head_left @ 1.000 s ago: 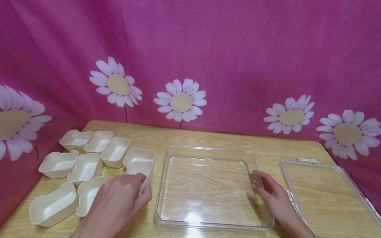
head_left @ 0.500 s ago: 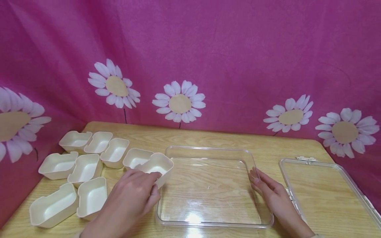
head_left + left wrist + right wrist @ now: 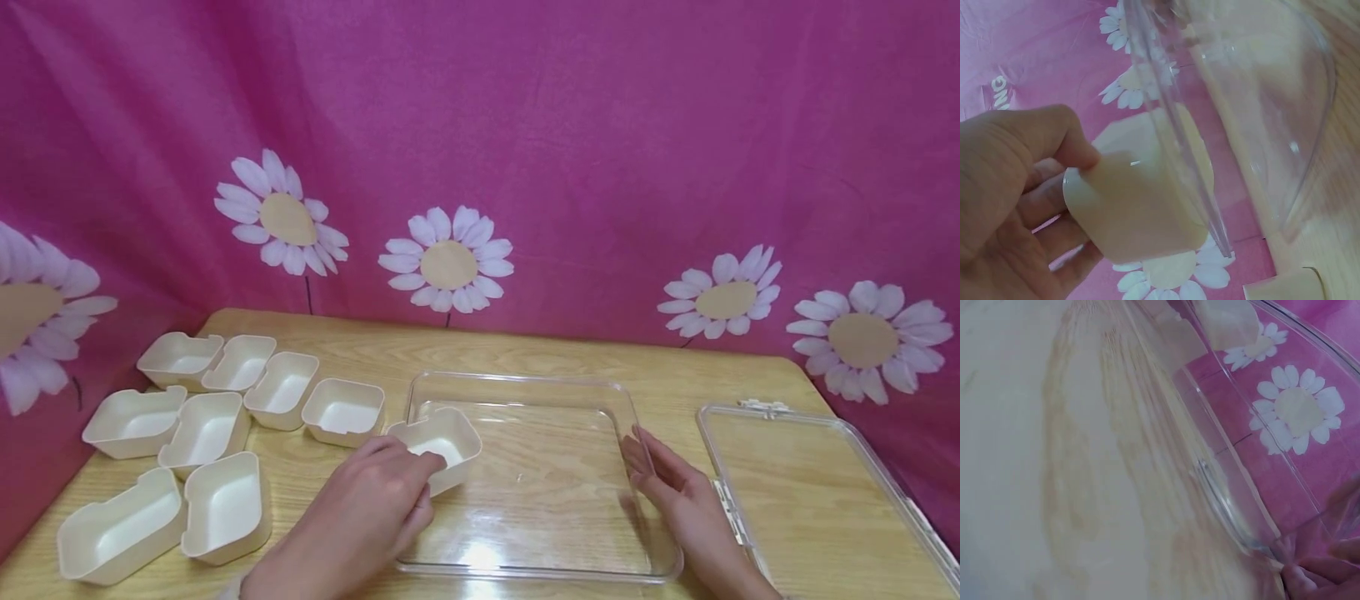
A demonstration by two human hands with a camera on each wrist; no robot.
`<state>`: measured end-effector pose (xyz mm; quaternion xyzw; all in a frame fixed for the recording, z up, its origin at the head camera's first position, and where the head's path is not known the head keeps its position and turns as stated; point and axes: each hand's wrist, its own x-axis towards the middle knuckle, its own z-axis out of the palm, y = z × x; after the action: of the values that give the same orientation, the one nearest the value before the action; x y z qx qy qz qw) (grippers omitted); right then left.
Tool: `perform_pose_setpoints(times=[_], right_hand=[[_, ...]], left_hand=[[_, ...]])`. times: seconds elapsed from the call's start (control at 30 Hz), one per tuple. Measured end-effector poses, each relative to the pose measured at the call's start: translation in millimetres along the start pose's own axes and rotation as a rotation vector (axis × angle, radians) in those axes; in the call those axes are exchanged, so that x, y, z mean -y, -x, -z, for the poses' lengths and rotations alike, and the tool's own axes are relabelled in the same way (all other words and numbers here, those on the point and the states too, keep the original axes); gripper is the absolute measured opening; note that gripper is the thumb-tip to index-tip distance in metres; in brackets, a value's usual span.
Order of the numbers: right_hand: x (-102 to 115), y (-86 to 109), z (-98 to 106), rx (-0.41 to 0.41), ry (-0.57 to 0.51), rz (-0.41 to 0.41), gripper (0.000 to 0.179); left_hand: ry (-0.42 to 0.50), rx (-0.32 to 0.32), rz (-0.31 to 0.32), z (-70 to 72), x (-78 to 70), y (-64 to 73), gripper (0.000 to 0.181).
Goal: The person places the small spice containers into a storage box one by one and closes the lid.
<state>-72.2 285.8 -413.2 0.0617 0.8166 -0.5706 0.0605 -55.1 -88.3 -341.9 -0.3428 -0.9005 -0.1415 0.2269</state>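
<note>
My left hand (image 3: 360,500) grips a small cream plastic bin (image 3: 453,442) by its near left side, thumb and fingers on its wall. In the head view the bin is over the left part of a clear rectangular box (image 3: 555,533). Seen from the left wrist, the bin (image 3: 1138,206) is tilted beside the box's clear wall (image 3: 1297,125), with the left hand (image 3: 1016,175) at its edge. My right hand (image 3: 682,492) holds the right wall of the box. In the right wrist view only fingertips (image 3: 1322,575) show at the box's edge.
Several cream bins (image 3: 225,508) stand upright in loose rows on the left of the wooden table (image 3: 540,354). A single bin (image 3: 343,410) is close to the box's left wall. Right of the box lies a clear lid (image 3: 825,483) with white latches. A pink flowered cloth (image 3: 585,167) hangs behind.
My left hand has lifted the bin from among the others and carried it right, over the left wall of the clear box. The right hand stays at the box's right wall.
</note>
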Motion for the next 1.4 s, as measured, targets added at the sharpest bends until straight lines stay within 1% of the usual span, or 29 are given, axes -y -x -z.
perform_pose_setpoints(times=[0.07,0.2,0.27,0.3,0.37,0.47,0.63,0.77,0.87,0.97,1.03,1.13,1.2,1.3,1.4], right_hand=[[-0.9,0.9,-1.4,0.005,-0.021,0.013,0.062],[-3.1,1.5,-4.4,0.011,-0.077,0.054,0.059],[-3.7,0.8,-5.8,-0.005,-0.105,0.055,0.059],[-3.8,0.5,-6.3,-0.013,-0.119,0.052,0.06],[-4.2,-0.8,-7.0,-0.029,-0.146,0.046,0.063],[-5.0,-1.2,-6.8,-0.031,-0.183,0.066,0.063],[-7.6,-1.0,-5.3,0.003,-0.244,0.128,0.061],[-8.3,-1.5,-5.9,0.01,-0.279,0.137,0.061],[-7.9,-1.6,-7.3,0.005,-0.283,0.129,0.061],[-8.0,-0.1,-7.8,-0.002,-0.282,0.12,0.061],[-8.1,1.3,-7.6,-0.005,-0.285,0.121,0.061],[-8.2,2.4,-7.1,-0.007,-0.278,0.133,0.06],[-7.8,2.5,-7.3,-0.01,-0.273,0.137,0.059],[-6.6,1.5,-7.7,-0.014,-0.259,0.139,0.06],[-5.7,0.5,-7.7,-0.019,-0.266,0.14,0.061]], left_hand=[[0.015,0.013,-0.032,-2.5,0.9,1.2,0.018],[0.055,0.125,-0.053,-2.6,1.2,3.0,0.011],[0.065,0.159,-0.07,-2.0,0.7,3.9,0.009],[0.064,0.17,-0.073,-1.9,0.4,4.4,0.009],[0.06,0.169,-0.087,-2.8,1.0,5.3,0.011],[0.064,0.171,-0.091,-2.8,2.3,6.4,0.016],[0.179,0.246,-0.092,-2.0,4.2,7.1,0.019],[0.246,0.316,-0.098,-1.8,6.4,7.7,0.018],[0.292,0.411,-0.061,-0.7,7.9,7.7,0.021],[0.343,0.528,0.002,-0.9,8.5,7.6,0.022],[0.352,0.575,0.028,-1.3,7.9,8.0,0.02],[0.34,0.603,0.031,-1.2,6.6,9.9,0.018],[0.336,0.601,0.018,-0.1,5.6,10.9,0.02],[0.366,0.621,0.022,2.4,4.3,10.9,0.025],[0.396,0.643,0.036,3.6,3.0,10.0,0.025]])
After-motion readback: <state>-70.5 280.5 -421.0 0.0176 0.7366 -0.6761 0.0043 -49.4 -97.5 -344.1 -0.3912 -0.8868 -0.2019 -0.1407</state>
